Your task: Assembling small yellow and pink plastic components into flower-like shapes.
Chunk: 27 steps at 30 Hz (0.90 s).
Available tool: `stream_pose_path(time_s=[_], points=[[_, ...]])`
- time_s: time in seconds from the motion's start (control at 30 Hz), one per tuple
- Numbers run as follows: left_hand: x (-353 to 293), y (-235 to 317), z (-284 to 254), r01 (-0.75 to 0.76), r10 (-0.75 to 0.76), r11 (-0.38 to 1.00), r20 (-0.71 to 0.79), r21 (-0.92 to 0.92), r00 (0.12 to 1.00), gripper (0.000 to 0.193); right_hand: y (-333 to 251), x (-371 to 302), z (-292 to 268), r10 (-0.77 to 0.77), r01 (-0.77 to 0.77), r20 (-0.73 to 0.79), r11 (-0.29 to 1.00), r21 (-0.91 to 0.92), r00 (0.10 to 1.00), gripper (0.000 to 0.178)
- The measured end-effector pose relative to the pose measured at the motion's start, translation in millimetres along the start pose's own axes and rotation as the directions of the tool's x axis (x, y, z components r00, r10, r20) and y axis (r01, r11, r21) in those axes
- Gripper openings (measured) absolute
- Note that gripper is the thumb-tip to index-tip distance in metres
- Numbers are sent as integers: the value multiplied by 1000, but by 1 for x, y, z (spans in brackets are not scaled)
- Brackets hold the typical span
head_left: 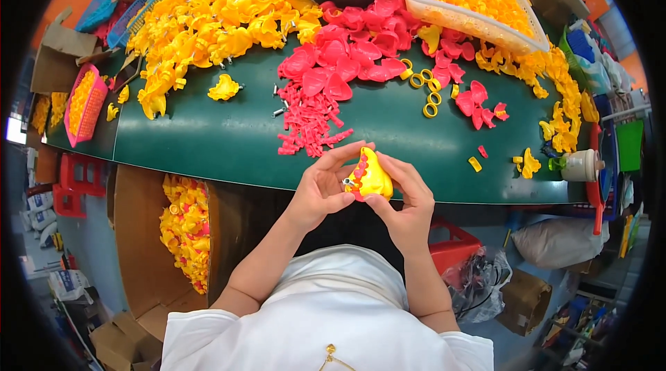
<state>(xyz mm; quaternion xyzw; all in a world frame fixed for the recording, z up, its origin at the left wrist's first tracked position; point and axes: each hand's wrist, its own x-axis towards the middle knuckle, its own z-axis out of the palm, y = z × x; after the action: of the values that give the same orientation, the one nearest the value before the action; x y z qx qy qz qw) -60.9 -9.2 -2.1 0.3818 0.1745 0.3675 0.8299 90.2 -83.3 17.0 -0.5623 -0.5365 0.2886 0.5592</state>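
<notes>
Just in front of the table's near edge, my two hands hold a yellow and red plastic toy part (pixel 375 178) between them. Fingers and thumb of my left hand (pixel 320 187) grip its left side, where red pieces and a small metal bit show. My right hand (pixel 406 199) closes on the yellow right side, its thumb at the lower edge. Beyond the hands on the green table (pixel 229 142) lies a pile of small red plastic pieces (pixel 309 121). Behind that is a heap of red curved shells (pixel 340 59). A single yellow shell (pixel 224 87) lies to the left.
Yellow shells (pixel 215 17) heap at the back left. A white basket (pixel 479 28) of yellow parts stands at the back right, near yellow rings (pixel 431 98). A clamped device (pixel 581 165) sits at the right edge. At lower left stands a cardboard box (pixel 142 232) holding yellow-red parts.
</notes>
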Motion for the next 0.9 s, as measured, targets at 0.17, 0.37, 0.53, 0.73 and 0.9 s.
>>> stream_pose_path(time_s=[0.17,0.37,0.53,0.73,0.9], points=[[0,-2,-3,8,-9,1000,39,26,999,76,1,0,-1,-8,8,17,1000,-21,1000,50],[1,-6,-8,27,-18,996,106,-87,994,62,7,-4,1,63,-61,-12,989,135,998,52],[7,-5,6,-18,31,992,-101,128,994,60,12,3,-3,129,-149,103,966,213,986,35],[12,-24,3,-3,12,997,-128,76,992,55,41,-6,0,143,-158,67,895,418,987,31],[15,-34,-1,-99,110,988,-84,122,990,28,43,-5,-2,131,-140,54,864,483,990,28]])
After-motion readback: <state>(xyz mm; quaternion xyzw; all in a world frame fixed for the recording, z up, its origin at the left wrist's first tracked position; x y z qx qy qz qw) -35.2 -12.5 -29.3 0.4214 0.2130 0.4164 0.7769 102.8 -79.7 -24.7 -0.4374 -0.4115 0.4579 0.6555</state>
